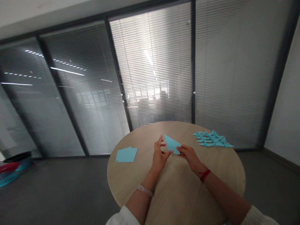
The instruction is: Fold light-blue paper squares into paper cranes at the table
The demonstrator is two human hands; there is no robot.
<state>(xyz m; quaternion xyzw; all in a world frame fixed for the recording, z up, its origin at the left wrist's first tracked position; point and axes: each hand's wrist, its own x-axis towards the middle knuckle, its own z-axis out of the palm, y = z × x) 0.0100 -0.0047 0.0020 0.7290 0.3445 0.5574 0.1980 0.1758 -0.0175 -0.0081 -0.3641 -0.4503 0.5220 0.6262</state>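
A light blue paper triangle (172,144) stands at the middle of the round wooden table (211,165), its point tilted up and away from me. My right hand (189,157) pinches its right corner between thumb and fingers. My left hand (159,155) is raised beside it with the fingers spread, and the thumb reaches the paper's lower edge. Left of my hands lies a small stack of square light blue paper (126,154). Several folded light blue paper figures (212,139) lie in rows at the far right of the table.
A pale bangle circles my left wrist and a red cord my right. Behind the table stands a glass partition with slatted blinds (154,68). Coloured plastic baskets (14,168) are stacked on the grey floor at the far left.
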